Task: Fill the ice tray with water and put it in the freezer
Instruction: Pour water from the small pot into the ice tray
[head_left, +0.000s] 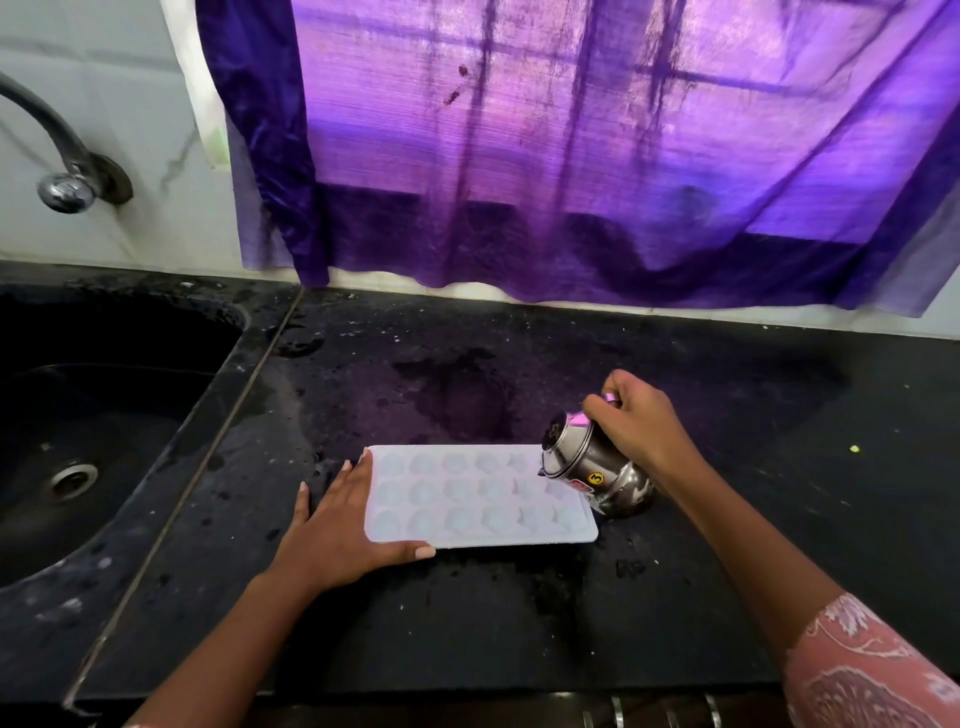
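A white ice tray (480, 496) with three rows of shaped hollows lies flat on the black countertop. My left hand (343, 525) rests flat against the tray's left end, thumb along its front edge, fingers apart. My right hand (636, 421) grips the handle of a small shiny steel jug (592, 467) that is tipped to the left, its spout over the tray's right end. The jug's body hides the tray's far right corner. I cannot tell how much water is in the hollows.
A black sink (104, 431) with a drain is sunk into the counter on the left, under a curved metal tap (62, 176) on the wall. A purple curtain (571, 156) hangs behind the counter. Wet patches (462, 400) mark the countertop (467, 623).
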